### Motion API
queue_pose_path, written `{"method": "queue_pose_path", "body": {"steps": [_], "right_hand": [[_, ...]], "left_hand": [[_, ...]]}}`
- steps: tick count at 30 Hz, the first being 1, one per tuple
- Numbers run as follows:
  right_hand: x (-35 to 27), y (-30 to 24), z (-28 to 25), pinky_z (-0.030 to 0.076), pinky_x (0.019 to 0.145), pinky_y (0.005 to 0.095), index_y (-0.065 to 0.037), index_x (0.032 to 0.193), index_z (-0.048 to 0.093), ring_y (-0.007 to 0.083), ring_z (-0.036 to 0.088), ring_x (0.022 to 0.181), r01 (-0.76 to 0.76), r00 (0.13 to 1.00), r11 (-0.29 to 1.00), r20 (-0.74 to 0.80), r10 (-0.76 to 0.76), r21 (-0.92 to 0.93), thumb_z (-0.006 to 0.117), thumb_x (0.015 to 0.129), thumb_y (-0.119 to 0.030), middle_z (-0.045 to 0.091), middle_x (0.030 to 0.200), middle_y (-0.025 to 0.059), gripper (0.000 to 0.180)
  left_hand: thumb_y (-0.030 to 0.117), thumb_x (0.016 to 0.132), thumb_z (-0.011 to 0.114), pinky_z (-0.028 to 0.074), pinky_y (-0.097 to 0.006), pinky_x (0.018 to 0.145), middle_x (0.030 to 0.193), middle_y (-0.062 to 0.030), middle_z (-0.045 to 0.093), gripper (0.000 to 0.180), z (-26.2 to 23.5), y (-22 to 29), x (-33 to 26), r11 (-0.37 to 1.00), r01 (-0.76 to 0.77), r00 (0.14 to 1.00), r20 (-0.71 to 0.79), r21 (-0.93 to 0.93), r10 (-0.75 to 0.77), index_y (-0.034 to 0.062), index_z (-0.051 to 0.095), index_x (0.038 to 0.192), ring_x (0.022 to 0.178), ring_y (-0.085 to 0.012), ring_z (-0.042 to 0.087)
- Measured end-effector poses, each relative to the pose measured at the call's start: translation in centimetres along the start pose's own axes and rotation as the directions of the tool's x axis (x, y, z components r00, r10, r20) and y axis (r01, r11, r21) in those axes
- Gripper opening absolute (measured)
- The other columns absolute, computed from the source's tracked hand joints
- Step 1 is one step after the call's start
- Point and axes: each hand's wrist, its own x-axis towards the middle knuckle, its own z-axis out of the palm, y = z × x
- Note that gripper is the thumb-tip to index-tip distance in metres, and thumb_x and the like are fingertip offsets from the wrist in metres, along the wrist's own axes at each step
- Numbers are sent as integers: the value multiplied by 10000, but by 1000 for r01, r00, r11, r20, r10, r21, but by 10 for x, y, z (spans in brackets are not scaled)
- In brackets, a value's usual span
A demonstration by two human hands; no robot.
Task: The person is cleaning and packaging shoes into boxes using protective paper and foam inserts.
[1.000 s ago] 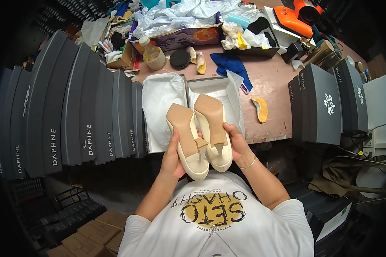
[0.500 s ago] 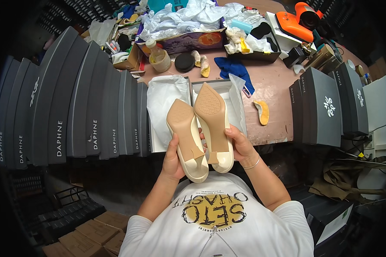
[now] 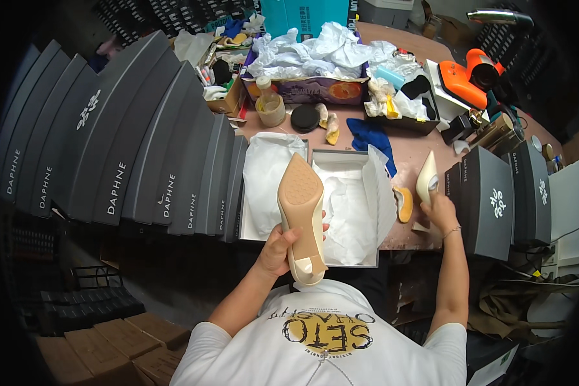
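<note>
My left hand [image 3: 278, 249] is closed round a cream high-heeled shoe [image 3: 303, 212], its tan sole turned up and its pointed toe facing away from me. Off to the right, my right hand [image 3: 441, 212] grips the matching cream shoe [image 3: 426, 172] near its heel end, the toe pointing to the far side over the table. Behind the left-hand shoe lies an open grey shoe box [image 3: 374, 265] lined with white tissue paper [image 3: 354, 199]. More white tissue [image 3: 268, 168] covers the box half on the left. A yellow and white pad [image 3: 403, 204] rests beside my right hand.
Dark shoe boxes [image 3: 125, 141] stand in a row on the left, others [image 3: 486, 193] on the right. Farther back are a purple carton [image 3: 302, 91] of crumpled paper, a plastic bottle [image 3: 270, 109], a black round lid [image 3: 304, 118], a blue cloth [image 3: 372, 138] and an orange device [image 3: 460, 83].
The two shoes, held side by side before, are now apart. My right hand has carried one out to the right over the table; my left hand still holds the other, sole up.
</note>
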Motion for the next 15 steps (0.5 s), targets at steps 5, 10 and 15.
{"method": "queue_pose_path", "body": {"steps": [5,10,15], "right_hand": [[-21,-131,-94,486,917,405,14,1222,595,291,612,1087,236,942,703,-336,4,670,687,839,-116,617,1187,192,416],[-72,-248,-25,430,1008,355,42,1443,331,232,513,1223,-45,795,52,67,-603,998,668,900,-376,517,1344,166,763],[-91,-244,-1,498,830,259,-5,1417,362,131,539,1075,-478,746,-281,216,-630,832,601,924,-483,555,1209,72,727]], "left_hand": [[273,813,683,493,-413,994,1308,-183,527,716,0,7,-15,964,-85,987,-112,253,116,-7,383,1399,1219,-311,553],[304,842,674,523,-416,954,1258,-193,552,678,-1,-1,-6,975,-216,974,-84,-47,212,-27,399,1366,1140,-339,602],[360,900,647,456,-354,980,1215,-146,571,658,-1,5,8,924,-119,988,-53,365,148,-65,412,1344,1144,-221,568]]}}
